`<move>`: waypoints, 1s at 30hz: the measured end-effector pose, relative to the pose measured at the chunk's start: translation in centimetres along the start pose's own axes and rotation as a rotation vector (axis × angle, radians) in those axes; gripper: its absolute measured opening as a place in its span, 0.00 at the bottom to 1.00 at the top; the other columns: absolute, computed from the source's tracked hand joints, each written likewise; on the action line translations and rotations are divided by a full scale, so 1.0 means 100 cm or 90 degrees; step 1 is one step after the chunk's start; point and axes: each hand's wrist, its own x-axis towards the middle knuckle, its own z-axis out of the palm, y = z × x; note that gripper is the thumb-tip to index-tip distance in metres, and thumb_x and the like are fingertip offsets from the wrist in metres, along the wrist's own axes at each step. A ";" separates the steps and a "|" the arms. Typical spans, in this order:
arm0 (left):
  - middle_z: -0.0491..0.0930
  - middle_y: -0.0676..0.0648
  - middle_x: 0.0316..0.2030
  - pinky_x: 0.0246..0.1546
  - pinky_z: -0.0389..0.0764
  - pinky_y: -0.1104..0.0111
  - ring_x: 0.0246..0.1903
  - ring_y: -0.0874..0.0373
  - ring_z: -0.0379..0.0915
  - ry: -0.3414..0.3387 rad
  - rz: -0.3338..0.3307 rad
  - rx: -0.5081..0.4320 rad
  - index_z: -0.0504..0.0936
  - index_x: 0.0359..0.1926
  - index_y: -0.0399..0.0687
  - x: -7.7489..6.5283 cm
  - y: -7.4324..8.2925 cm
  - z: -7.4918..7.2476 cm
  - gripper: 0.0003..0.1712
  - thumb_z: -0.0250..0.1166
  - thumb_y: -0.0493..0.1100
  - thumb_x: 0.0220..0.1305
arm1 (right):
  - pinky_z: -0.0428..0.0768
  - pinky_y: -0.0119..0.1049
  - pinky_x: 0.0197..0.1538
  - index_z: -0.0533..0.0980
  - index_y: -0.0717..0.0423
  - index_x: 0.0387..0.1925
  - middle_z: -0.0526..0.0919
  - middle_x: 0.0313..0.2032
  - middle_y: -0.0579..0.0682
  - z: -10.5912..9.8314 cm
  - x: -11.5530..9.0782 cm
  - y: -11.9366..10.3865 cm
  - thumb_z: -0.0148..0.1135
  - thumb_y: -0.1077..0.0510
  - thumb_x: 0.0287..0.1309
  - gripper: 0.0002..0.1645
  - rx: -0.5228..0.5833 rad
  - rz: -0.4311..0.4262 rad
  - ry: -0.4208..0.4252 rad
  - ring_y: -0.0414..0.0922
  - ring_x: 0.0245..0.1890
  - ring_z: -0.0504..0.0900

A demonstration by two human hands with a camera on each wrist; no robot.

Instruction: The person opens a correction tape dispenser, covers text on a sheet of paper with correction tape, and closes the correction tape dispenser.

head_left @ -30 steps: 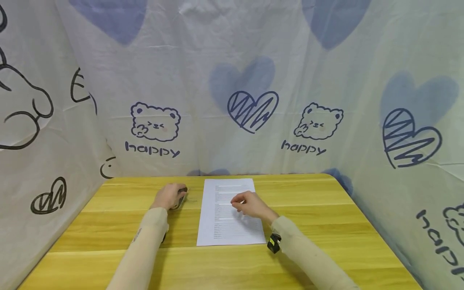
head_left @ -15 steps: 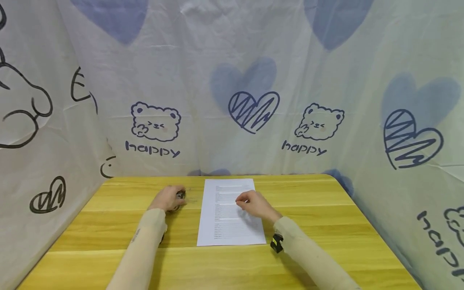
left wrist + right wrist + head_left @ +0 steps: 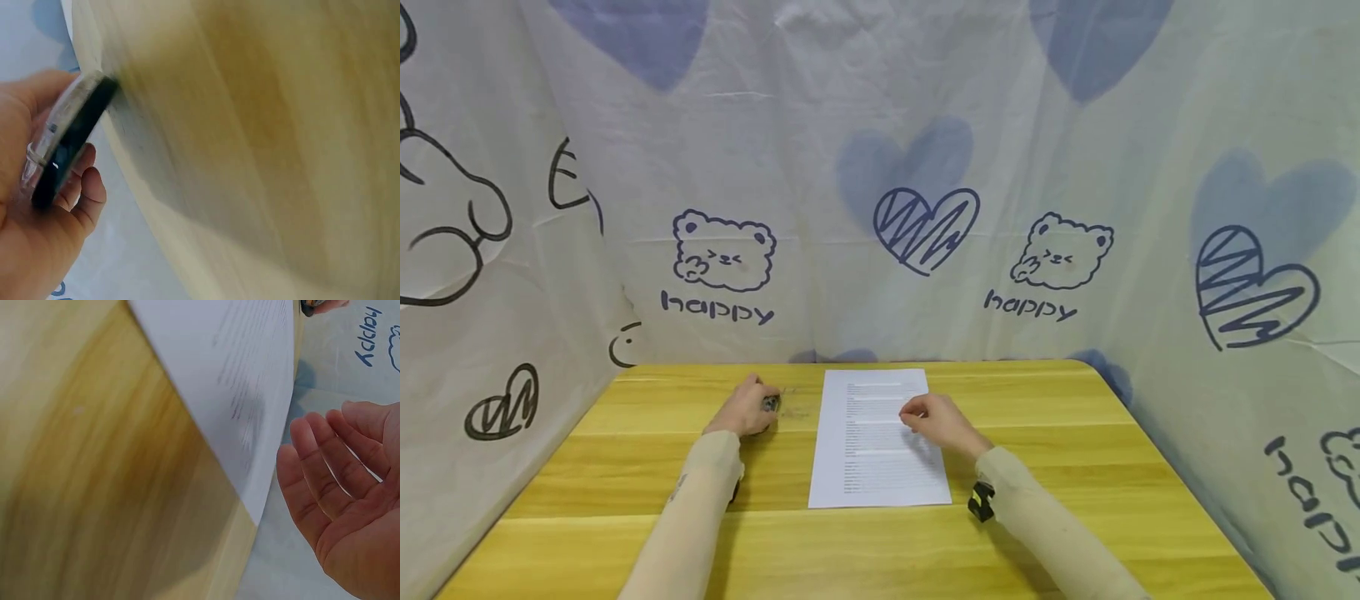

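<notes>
My left hand (image 3: pixel 746 410) grips a smartphone in a clear case by its sides, just above the left part of the table. In the left wrist view the phone (image 3: pixel 74 144) is tilted on edge, dark screen towards the table, with the see-through case on its back. Over the right side of a printed sheet of paper (image 3: pixel 842 467) hovers my right hand (image 3: pixel 943 423), its fingers loosely bent. The right wrist view shows nothing in that hand's palm (image 3: pixel 369 531).
The wooden table (image 3: pixel 850 550) carries the sheet near its middle. A white curtain (image 3: pixel 820 167) printed with hearts and bears stands behind the table and along both sides. Some faint clear marks or film lie between phone and paper.
The left hand has shifted slightly left with the phone, turning it in the grip. My right hand has drifted a little to the right above the paper, which stays in place.
</notes>
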 end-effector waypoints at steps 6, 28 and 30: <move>0.75 0.32 0.55 0.59 0.72 0.44 0.55 0.36 0.72 0.019 -0.015 -0.061 0.78 0.59 0.36 -0.002 -0.008 -0.001 0.23 0.66 0.37 0.63 | 0.81 0.34 0.36 0.83 0.63 0.45 0.87 0.40 0.53 -0.001 -0.002 0.005 0.59 0.59 0.66 0.13 0.012 0.008 -0.007 0.41 0.30 0.83; 0.70 0.30 0.64 0.62 0.68 0.40 0.63 0.32 0.65 -0.014 -0.091 -0.055 0.68 0.68 0.34 -0.006 -0.012 -0.002 0.27 0.55 0.45 0.74 | 0.80 0.39 0.41 0.85 0.55 0.41 0.87 0.37 0.47 -0.012 -0.003 0.026 0.63 0.55 0.63 0.10 -0.124 0.093 0.069 0.40 0.33 0.81; 0.69 0.30 0.65 0.62 0.66 0.39 0.64 0.31 0.63 -0.004 -0.084 -0.032 0.66 0.68 0.33 -0.006 -0.008 -0.003 0.29 0.54 0.46 0.74 | 0.80 0.41 0.41 0.85 0.54 0.40 0.87 0.37 0.47 -0.014 -0.005 0.028 0.63 0.54 0.63 0.10 -0.171 0.113 0.083 0.41 0.34 0.81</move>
